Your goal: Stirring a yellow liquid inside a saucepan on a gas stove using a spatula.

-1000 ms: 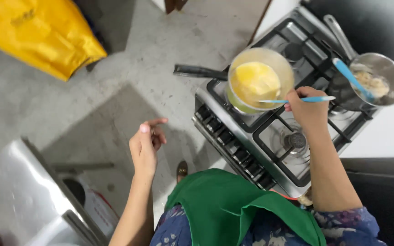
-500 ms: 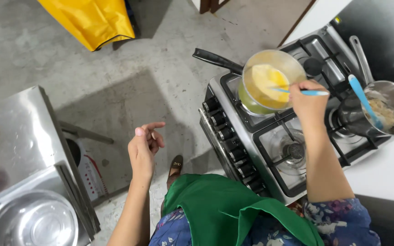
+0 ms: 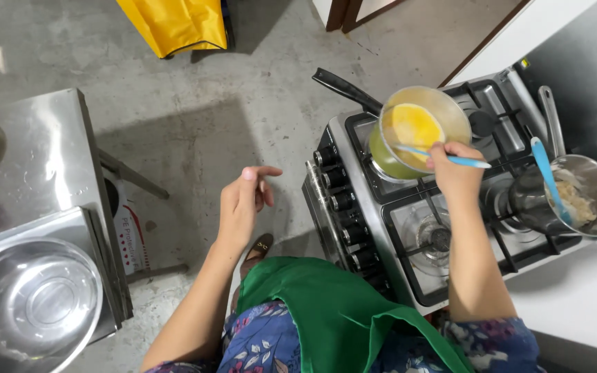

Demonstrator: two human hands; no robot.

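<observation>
The right hand (image 3: 454, 173) is gripping a blue utensil (image 3: 443, 157) by its handle, fingers closed around it, and is holding its far end down in the pan (image 3: 423, 131), which is sitting on the rear left burner of the stove (image 3: 409, 228). The left hand (image 3: 243, 204) is hanging free over the floor (image 3: 195, 124), loosely curled and holding nothing. The utensil is looking slim, light and stiff, probably plastic or silicone, so it is best held along the handle well back from the hot end. The pan is round with a pale rim and a long black handle (image 3: 345, 90) pointing away from the stove; inside it, a yellow disc of soft, wet-looking food is lying flat and would likely tear if lifted carelessly. The pan is likely hot, so the black handle is the safe place to grip. To the right, a steel pot (image 3: 592, 207) holding pale food and a second blue utensil (image 3: 547, 176) is resting on another burner. A steel bowl (image 3: 32, 304) is sitting on a metal table (image 3: 43, 159) at the left
</observation>
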